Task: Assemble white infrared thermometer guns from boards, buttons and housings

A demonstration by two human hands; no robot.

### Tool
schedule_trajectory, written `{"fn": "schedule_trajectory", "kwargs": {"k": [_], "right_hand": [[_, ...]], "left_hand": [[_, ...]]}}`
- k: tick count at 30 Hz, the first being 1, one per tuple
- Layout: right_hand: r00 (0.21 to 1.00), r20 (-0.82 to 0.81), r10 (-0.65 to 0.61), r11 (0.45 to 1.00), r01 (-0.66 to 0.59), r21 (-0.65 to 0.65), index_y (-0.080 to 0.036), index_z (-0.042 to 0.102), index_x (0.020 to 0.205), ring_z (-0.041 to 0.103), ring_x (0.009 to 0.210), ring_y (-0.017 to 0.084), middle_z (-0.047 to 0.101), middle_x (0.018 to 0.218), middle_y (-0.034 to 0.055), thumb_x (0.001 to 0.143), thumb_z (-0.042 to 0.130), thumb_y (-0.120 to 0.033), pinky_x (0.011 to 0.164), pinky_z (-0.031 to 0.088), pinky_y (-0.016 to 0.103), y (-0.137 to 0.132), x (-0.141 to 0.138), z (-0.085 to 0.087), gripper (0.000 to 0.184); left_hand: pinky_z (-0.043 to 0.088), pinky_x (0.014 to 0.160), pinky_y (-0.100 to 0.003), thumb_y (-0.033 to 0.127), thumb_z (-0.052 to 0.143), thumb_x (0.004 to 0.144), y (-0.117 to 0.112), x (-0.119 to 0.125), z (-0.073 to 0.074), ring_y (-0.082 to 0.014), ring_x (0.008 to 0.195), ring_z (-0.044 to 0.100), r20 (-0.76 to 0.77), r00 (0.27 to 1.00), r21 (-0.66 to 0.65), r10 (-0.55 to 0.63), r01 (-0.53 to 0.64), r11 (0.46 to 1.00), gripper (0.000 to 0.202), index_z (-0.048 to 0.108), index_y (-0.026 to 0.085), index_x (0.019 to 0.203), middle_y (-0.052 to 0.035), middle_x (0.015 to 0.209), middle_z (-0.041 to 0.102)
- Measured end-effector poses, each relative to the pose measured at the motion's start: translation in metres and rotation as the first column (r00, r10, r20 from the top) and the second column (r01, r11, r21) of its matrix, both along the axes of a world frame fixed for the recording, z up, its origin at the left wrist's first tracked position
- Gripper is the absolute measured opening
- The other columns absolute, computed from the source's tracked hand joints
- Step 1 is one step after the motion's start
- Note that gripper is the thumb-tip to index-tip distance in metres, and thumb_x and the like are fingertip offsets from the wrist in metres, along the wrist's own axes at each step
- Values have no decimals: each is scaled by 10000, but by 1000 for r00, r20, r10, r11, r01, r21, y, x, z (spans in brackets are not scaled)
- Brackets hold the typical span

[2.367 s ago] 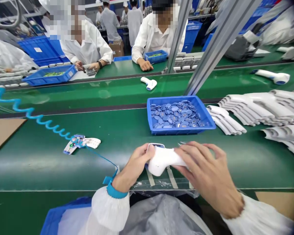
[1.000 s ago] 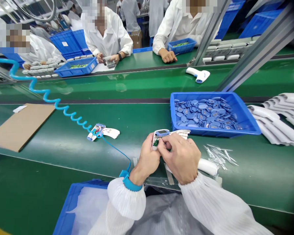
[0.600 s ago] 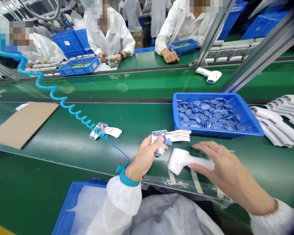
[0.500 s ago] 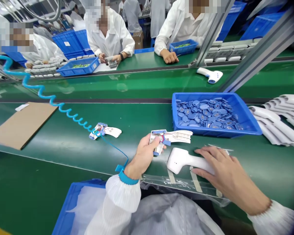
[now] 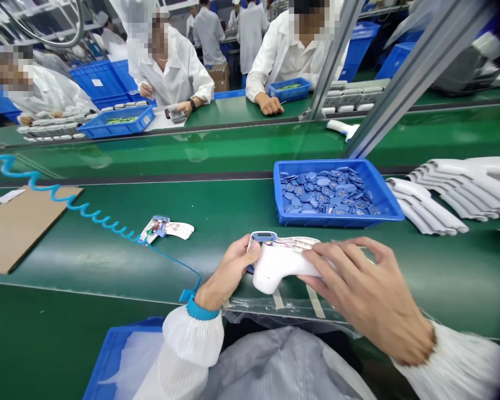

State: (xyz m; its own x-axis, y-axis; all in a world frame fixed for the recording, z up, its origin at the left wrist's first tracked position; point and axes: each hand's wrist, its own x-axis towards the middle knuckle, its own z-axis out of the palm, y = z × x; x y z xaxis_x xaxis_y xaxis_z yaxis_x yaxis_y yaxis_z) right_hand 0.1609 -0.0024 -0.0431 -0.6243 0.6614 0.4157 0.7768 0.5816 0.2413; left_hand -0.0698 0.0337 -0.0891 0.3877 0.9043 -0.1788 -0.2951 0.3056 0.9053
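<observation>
My left hand is closed on an opened thermometer half, a white gun-shaped shell with a blue frame, wires and battery slots inside. Over its near side lies a smooth white shell cover, gripped at the handle by my right hand. The cover overlaps the half, hiding part of its inside; whether the two touch I cannot tell. To the left, a second opened thermometer half rests on the green work surface. A blue wrist strap with a coiled cord circles my left wrist.
A blue bin of round blue parts stands behind my hands, with stacked white shells to its right. Cardboard lies at the left. A metal post slants across the right. Co-workers sit beyond the green belt.
My right hand has lifted the white cover from the surface and brought it left against or over the opened half in my left hand. The whole view has shifted slightly.
</observation>
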Motion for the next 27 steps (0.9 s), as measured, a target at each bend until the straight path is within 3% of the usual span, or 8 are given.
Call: {"fn": "schedule_trajectory", "kwargs": {"k": [4, 7, 11, 16, 20, 22, 25, 27], "right_hand": [[999, 18, -36, 999, 36, -14, -143, 634, 1120, 613, 904, 245, 698, 1056, 95, 996, 507, -299, 862, 382, 461, 12, -17, -2, 237], [991, -88, -100, 977, 81, -200, -145, 608, 1182, 640, 883, 265, 710, 1008, 99, 954, 569, -415, 805, 438, 436, 14, -19, -14, 356], [926, -260, -275, 776, 54, -628, -243, 644, 1042, 650, 684, 187, 719, 853, -4, 873, 670, -362, 574, 438, 304, 17, -14, -22, 208], [860, -277, -428, 562, 13, -827, -262, 646, 896, 569, 526, 149, 670, 681, -50, 790, 706, -307, 469, 374, 272, 19, -13, -14, 130], [853, -281, -439, 575, 26, -818, -240, 579, 796, 505, 507, 137, 613, 634, -43, 783, 686, -296, 467, 329, 272, 17, -10, -12, 122], [835, -332, -439, 466, -104, -879, -241, 594, 947, 531, 562, 139, 640, 734, -30, 789, 685, -334, 497, 373, 269, 17, -5, -11, 205], [790, -348, -504, 164, -309, -937, -242, 584, 1089, 563, 666, 145, 653, 865, -8, 823, 655, -466, 563, 443, 266, 16, 0, -9, 355], [786, -299, -542, 145, -263, -954, -230, 592, 1037, 545, 693, 147, 638, 861, -6, 810, 670, -471, 591, 442, 268, 16, 0, -9, 340]], "left_hand": [[468, 801, -275, 477, 790, 773, -4, 2, -2, -228, 955, 611, -136, 990, 56, -28, 36, 998, 558, 651, 160, 1211, -90, 1092, 676], [450, 721, -263, 435, 742, 823, -7, 4, -1, -200, 856, 600, -275, 960, 96, -57, 86, 992, 449, 661, 154, 1163, -71, 1004, 674], [445, 775, -274, 363, 746, 817, -8, 6, 4, -211, 933, 588, -392, 917, 218, -77, 173, 961, 449, 628, 185, 1212, -60, 1104, 670], [436, 778, -277, 274, 752, 799, -6, 5, 6, -205, 902, 588, -493, 867, 253, -77, 228, 940, 442, 639, 194, 1218, -42, 1055, 691], [432, 733, -264, 349, 742, 821, -5, 5, 7, -195, 865, 587, -496, 863, 251, -93, 246, 936, 416, 647, 191, 1194, -40, 1027, 693], [429, 719, -258, 365, 737, 828, -4, 4, 7, -186, 843, 585, -499, 860, 254, -105, 261, 932, 388, 660, 185, 1164, -34, 994, 694], [438, 767, -253, 329, 784, 788, -4, 3, 5, -189, 906, 592, -459, 880, 262, -119, 262, 929, 451, 648, 192, 1196, -30, 1058, 687], [439, 766, -249, 304, 804, 767, -5, 3, 3, -187, 910, 593, -452, 879, 255, -150, 289, 923, 466, 650, 190, 1192, -25, 1050, 688]]}}
